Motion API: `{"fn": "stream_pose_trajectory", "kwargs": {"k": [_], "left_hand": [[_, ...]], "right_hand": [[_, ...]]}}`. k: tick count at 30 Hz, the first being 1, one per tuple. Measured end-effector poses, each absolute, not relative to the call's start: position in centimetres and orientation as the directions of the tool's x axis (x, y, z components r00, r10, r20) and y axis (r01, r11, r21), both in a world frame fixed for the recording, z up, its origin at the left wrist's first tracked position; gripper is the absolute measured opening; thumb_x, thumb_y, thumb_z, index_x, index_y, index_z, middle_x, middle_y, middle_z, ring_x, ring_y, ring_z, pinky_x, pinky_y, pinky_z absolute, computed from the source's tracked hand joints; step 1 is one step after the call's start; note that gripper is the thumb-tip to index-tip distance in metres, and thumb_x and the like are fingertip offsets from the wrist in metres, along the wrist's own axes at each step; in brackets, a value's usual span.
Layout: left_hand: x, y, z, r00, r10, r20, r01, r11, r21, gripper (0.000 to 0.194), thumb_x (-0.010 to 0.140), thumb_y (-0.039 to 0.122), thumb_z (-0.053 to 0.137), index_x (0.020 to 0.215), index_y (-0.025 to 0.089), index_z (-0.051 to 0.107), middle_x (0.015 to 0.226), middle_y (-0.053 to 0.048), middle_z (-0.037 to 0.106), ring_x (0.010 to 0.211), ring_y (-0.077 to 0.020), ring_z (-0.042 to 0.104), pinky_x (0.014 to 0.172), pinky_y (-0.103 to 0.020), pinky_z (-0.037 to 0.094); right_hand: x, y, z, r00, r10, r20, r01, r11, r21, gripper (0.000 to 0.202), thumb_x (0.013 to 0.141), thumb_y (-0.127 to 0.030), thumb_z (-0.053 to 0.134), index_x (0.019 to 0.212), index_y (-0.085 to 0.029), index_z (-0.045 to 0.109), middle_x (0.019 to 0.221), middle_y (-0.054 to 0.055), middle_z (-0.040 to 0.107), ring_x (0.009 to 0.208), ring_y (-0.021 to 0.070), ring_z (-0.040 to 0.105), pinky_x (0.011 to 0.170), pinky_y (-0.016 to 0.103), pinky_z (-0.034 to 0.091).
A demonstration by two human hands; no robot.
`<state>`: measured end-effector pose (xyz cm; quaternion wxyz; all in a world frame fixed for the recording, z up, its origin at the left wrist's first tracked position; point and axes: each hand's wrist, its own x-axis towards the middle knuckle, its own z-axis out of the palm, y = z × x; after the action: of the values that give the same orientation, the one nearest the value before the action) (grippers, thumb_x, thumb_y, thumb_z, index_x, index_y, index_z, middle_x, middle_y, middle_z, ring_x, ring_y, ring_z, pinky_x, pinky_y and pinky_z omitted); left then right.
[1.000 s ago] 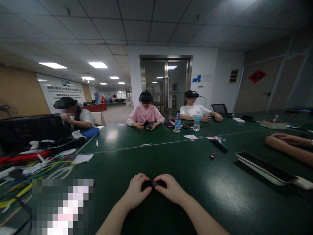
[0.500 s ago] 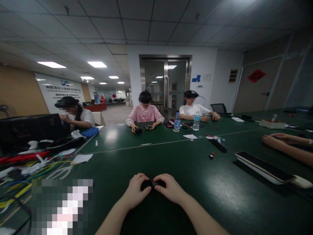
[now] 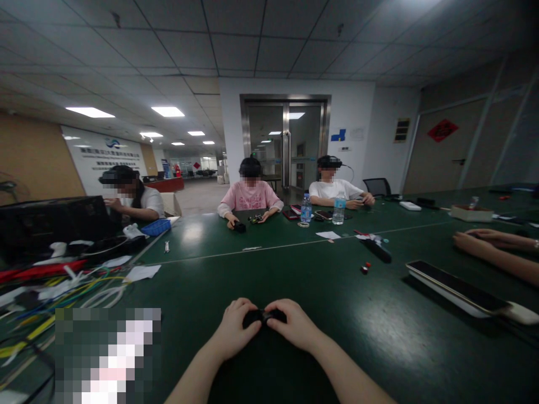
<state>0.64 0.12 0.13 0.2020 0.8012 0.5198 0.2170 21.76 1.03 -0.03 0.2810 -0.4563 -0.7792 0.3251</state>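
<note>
Both hands meet low in the middle of the view, just over the green table (image 3: 261,269). My left hand (image 3: 234,328) is closed round the left end of a small black object (image 3: 265,317), its thumb lying along the near side. The opposite end sits in my right hand (image 3: 297,325), also closed, with the thumb pressed on it. A shiny dark middle shows between the two thumbs. Fingers cover most of the object, so I cannot make out its exact kind.
To the right lie a phone on a white box (image 3: 458,289) and a small red-and-white piece (image 3: 365,268). Another person's hands (image 3: 480,241) rest farther right. Cables (image 3: 96,292) and papers crowd the left. Across the table are water bottles (image 3: 338,210) and seated people wearing headsets.
My hands and the black object keep the same place. Across the table, the hands of the person in white at the right have drawn closer together.
</note>
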Motion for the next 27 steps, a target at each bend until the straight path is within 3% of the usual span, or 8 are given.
{"fn": "stream_pose_trajectory", "kwargs": {"k": [27], "left_hand": [[0.72,-0.12,0.62,0.36,0.927,0.108,0.755,-0.357,0.549,0.036,0.083,0.045,0.048,0.109,0.022,0.057,0.116,-0.006,0.051,0.109,-0.0234,0.044,0.095,-0.036,0.035]], "right_hand": [[21.73,0.73,0.61,-0.427,0.898,0.108,0.53,0.345,-0.774,0.027,0.077,-0.037,0.057,0.102,-0.027,0.062,0.11,0.001,0.061,0.11,0.0221,0.05,0.093,0.038,0.036]]}}
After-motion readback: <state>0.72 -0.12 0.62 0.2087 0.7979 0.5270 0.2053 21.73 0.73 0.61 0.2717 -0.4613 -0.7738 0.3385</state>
